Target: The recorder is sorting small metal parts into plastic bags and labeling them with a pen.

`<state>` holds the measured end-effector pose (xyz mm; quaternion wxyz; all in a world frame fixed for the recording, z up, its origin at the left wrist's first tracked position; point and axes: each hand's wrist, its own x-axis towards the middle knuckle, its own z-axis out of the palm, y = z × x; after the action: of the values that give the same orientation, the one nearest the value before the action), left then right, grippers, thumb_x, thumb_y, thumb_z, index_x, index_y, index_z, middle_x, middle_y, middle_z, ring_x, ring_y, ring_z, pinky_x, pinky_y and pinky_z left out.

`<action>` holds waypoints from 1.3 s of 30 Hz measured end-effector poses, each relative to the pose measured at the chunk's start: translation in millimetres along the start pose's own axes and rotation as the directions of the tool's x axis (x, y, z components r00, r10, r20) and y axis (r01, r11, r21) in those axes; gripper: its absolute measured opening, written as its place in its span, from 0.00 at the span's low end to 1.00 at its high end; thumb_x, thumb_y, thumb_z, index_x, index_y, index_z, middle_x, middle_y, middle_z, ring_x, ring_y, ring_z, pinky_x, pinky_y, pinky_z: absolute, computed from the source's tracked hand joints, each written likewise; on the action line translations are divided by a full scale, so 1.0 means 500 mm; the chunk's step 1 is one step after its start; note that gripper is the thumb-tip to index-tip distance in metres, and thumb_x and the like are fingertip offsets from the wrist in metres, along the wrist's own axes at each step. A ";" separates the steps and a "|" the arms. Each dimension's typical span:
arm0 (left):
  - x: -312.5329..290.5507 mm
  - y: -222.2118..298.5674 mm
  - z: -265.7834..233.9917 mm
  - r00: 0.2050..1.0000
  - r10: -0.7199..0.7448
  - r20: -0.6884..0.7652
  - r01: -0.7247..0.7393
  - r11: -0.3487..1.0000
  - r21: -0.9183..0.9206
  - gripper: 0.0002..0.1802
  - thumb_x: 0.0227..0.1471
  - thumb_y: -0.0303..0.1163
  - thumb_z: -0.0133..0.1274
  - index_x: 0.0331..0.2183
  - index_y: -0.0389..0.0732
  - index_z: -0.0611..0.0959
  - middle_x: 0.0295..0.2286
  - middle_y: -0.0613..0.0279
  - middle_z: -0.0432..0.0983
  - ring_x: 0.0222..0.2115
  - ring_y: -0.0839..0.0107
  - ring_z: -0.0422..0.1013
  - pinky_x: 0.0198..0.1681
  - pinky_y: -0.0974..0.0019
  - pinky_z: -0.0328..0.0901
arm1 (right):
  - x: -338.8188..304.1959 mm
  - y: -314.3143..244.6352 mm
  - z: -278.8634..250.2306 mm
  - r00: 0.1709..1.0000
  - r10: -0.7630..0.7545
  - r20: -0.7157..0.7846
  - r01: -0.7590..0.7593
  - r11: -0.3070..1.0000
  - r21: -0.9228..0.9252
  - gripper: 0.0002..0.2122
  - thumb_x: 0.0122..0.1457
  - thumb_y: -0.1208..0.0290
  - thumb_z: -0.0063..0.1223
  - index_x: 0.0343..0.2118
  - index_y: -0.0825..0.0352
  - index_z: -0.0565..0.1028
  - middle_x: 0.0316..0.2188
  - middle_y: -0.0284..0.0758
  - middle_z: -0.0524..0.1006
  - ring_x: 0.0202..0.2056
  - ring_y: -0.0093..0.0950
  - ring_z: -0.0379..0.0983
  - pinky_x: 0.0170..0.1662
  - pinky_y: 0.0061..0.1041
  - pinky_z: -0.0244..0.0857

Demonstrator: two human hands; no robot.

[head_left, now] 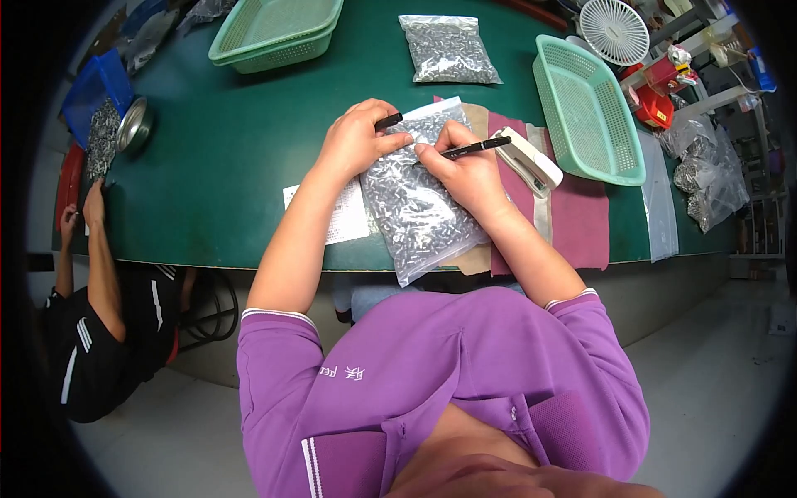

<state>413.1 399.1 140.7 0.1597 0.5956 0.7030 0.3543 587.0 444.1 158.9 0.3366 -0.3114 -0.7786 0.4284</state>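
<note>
A clear plastic bag full of small silvery metal parts lies tilted at the table's near edge. My right hand rests on it, fingers closed round a black marker pen; the tip is down toward the bag's surface, partly hidden by my fingers. On the bag's upper left edge, my left hand is closed with a black pen cap sticking out of it, thumb on the plastic. A printed white sheet sits partly under the bag. Right of my right hand is a white stapler.
Maroon and beige cloth covers the green table at right. Around stand a green basket, stacked baskets, another filled bag and a white fan. At left, a co-worker's hand is near loose metal parts.
</note>
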 end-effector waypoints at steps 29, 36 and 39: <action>-0.006 0.019 -0.011 0.999 0.048 -0.007 -0.048 0.998 0.036 0.24 0.32 0.41 0.62 0.31 0.35 0.79 0.33 0.61 0.73 0.35 0.65 0.69 0.35 0.67 0.66 | 0.000 0.008 0.001 0.996 -0.029 -0.090 0.027 0.999 -0.023 0.13 0.44 0.70 0.57 0.16 0.68 0.64 0.11 0.32 0.63 0.16 0.19 0.57 0.20 0.22 0.53; -0.002 0.013 -0.004 0.977 0.210 -0.044 -0.213 0.974 -0.077 0.15 0.32 0.31 0.62 0.29 0.40 0.79 0.34 0.62 0.73 0.39 0.66 0.68 0.38 0.67 0.64 | 0.000 0.010 0.000 0.998 -0.024 -0.064 0.022 0.999 -0.029 0.12 0.45 0.71 0.56 0.16 0.68 0.63 0.11 0.32 0.63 0.16 0.19 0.57 0.20 0.22 0.53; -0.003 0.001 0.010 0.969 0.243 -0.036 -0.246 0.953 -0.175 0.12 0.34 0.25 0.59 0.28 0.43 0.80 0.36 0.60 0.73 0.40 0.66 0.67 0.39 0.66 0.64 | 0.000 0.012 0.001 0.995 -0.038 -0.091 0.038 0.999 0.002 0.12 0.45 0.71 0.56 0.16 0.68 0.63 0.11 0.31 0.63 0.16 0.19 0.58 0.20 0.22 0.53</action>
<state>417.0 399.1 137.4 0.1622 0.6589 0.5907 0.4367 587.9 446.7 153.4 0.3803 -0.3148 -0.7676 0.4088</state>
